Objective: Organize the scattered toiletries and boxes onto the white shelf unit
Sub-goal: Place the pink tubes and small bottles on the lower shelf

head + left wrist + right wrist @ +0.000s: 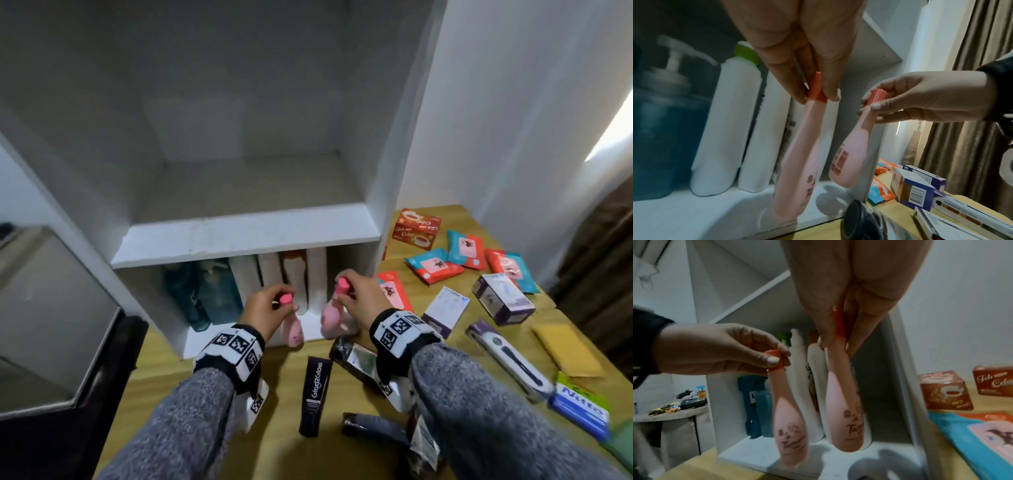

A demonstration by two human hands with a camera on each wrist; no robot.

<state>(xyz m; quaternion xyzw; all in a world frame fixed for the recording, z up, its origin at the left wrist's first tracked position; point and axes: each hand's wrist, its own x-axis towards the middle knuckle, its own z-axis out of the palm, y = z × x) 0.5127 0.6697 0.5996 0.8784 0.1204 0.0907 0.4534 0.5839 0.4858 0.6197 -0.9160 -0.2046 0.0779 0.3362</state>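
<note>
We held two pink Tarra bottles just in front of the white shelf unit (246,236), at its lower compartment: left hand (265,308) pinching one bottle (797,154) by its red cap, right hand (363,298) pinching the other (846,410) likewise. They looked light, smooth and slippery; the ridged caps seemed the surest hold.
</note>
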